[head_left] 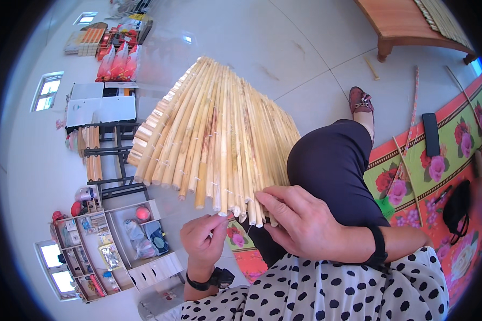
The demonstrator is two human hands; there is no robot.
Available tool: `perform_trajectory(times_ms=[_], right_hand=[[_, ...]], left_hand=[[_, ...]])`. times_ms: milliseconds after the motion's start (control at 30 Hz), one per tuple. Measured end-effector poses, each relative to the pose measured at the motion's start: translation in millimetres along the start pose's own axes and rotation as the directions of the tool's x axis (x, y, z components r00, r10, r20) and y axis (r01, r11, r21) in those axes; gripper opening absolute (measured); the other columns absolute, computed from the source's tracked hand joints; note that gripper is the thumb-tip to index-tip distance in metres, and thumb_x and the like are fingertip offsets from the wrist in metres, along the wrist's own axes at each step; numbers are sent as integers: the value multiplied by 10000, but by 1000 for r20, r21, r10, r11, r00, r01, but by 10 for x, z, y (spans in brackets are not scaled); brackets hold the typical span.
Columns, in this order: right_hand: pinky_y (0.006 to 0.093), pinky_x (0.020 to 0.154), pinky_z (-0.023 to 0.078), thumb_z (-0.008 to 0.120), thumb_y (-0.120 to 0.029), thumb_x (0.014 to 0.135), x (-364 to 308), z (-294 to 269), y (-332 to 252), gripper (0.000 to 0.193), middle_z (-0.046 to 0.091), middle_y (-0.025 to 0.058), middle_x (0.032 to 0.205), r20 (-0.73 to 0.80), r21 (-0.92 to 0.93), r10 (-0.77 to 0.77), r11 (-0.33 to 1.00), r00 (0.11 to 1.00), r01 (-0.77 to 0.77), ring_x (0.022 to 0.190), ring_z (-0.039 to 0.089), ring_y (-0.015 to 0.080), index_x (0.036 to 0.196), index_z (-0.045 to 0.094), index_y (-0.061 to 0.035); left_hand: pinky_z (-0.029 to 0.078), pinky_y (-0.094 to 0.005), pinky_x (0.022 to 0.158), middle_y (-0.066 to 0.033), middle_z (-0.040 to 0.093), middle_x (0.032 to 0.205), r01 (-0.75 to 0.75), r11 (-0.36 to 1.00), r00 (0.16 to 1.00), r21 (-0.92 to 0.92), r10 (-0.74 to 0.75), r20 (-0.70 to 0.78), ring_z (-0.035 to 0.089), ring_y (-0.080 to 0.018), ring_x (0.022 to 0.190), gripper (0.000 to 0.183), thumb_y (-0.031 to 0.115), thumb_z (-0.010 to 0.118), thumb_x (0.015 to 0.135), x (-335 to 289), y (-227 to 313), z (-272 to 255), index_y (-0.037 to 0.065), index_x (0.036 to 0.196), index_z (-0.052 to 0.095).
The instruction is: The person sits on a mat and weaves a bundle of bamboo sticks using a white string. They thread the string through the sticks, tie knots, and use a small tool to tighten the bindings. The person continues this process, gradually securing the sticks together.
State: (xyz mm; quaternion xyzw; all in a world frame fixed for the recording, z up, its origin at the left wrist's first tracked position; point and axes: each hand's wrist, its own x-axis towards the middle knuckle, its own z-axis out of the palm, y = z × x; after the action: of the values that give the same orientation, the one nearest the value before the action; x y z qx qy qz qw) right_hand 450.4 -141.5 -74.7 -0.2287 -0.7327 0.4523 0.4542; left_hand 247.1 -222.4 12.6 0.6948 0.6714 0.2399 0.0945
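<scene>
A mat of pale, peeled plant stalks (227, 134), stitched side by side with thin thread, fans out from my lap toward the far side. Its near edge shows uneven cut ends. My left hand (202, 241) is closed in a pinch at one stalk end near the middle of that edge; what is between the fingertips, if anything, is too small to make out. To its right, my right hand (300, 222) grips the stalk ends, thumb and fingers closed around the edge. A fine dark line, perhaps thread, shows between the hands.
I sit on a floral cover (434, 176), where a black phone (430, 135), a black cloth item (456, 209) and a thin stick (409, 184) lie. A wooden table (407, 27) stands far right. Shelves (85, 251) with small goods line the left wall.
</scene>
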Motion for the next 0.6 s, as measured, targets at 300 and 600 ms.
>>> perform_trajectory(times_ms=[300,600], right_hand=[[382,792,533,725,-35,685,-5,-24,-159,676,534,182,1180,23,-198,72,978,997,-66,973,575,336,1310,479,49],[382,742,543,695,21,714,26,119,-18,630,610,193,1097,-162,-547,-44,835,986,-53,882,627,349,1307,483,30]], left_hand=[[371,-252,433,-61,582,584,-51,997,999,-57,51,-1,538,-138,448,200,-74,668,796,101,58,58,21,970,697],[446,-267,483,-92,657,701,-163,958,976,-238,120,-184,591,-170,522,174,-43,654,823,250,15,399,16,984,686]])
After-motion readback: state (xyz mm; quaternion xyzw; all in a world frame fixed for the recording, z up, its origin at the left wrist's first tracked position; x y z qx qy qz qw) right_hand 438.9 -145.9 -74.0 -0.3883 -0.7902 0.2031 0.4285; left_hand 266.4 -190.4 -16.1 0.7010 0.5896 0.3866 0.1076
